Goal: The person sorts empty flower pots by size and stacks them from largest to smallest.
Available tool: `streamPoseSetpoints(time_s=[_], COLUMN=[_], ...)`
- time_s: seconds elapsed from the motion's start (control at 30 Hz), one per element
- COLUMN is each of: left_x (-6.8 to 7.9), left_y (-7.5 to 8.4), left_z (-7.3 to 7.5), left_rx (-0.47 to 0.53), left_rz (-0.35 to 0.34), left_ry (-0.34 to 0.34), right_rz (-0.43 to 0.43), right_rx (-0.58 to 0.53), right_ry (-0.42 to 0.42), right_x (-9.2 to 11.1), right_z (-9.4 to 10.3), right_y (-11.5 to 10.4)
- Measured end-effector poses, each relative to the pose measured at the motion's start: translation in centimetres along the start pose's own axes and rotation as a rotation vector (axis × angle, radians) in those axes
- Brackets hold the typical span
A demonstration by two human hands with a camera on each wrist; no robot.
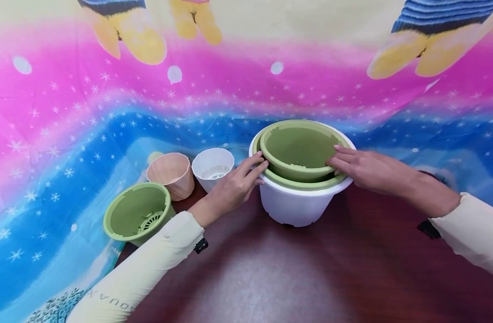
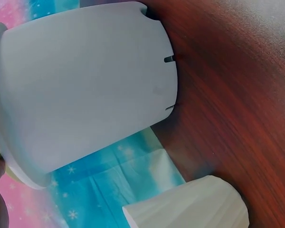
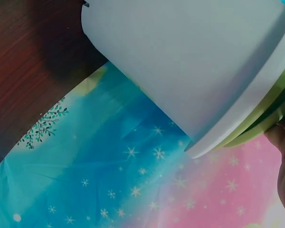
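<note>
A large white flowerpot [image 1: 296, 206] stands upright on the table, with a green flowerpot [image 1: 287, 180] nested in it. A smaller green flowerpot [image 1: 300, 146] sits inside that one, tilted, its rim raised above the outer rims. My right hand [image 1: 363, 168] grips this inner pot's rim at the right, fingertips over the edge. On the left side, my left hand [image 1: 236, 181] holds the white pot's rim, fingers over the top and also touching the green rim. The wrist views show the white pot's side up close, and only parts of the fingers.
Left of the stack stand a small white pot [image 1: 212, 168] with a perforated base, a peach fluted pot [image 1: 171, 175] and a green pot [image 1: 139, 208] with a slotted base. A patterned cloth [image 1: 230, 98] hangs behind the dark wooden table [image 1: 270, 278].
</note>
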State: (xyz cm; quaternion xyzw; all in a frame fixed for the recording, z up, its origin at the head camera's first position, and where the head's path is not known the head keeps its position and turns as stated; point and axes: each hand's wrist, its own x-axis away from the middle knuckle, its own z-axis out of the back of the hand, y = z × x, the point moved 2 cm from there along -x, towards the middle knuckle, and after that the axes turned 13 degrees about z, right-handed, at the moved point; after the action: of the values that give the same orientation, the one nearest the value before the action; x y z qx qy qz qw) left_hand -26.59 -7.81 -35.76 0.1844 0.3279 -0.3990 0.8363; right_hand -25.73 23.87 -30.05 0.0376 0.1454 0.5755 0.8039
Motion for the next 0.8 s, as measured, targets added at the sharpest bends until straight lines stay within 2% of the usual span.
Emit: streamPoseSetpoints(time_s=[0.27, 0.53, 0.67, 0.8], left_x=[0.1, -0.22, -0.31, -0.51], left_y=[0.08, 0.08, 0.01, -0.08], left_z=[-0.2, -0.05, 0.02, 0.08], left_rx=[0.038, 0.042, 0.039, 0.027], left_rz=[0.028, 0.023, 0.028, 0.043], left_ry=[0.006, -0.013, -0.023, -0.037], right_rz=[0.014, 0.061, 0.049, 0.009], right_rx=[-0.013, -0.051, -0.115, -0.186], right_ry=[0.007, 0.026, 0.054, 0.043], right_x=[0.12, -0.25, -0.51, -0.83], right_z=[-0.37, -0.22, -0.03, 0.17], right_y=[0.02, 0.01, 0.22, 0.3])
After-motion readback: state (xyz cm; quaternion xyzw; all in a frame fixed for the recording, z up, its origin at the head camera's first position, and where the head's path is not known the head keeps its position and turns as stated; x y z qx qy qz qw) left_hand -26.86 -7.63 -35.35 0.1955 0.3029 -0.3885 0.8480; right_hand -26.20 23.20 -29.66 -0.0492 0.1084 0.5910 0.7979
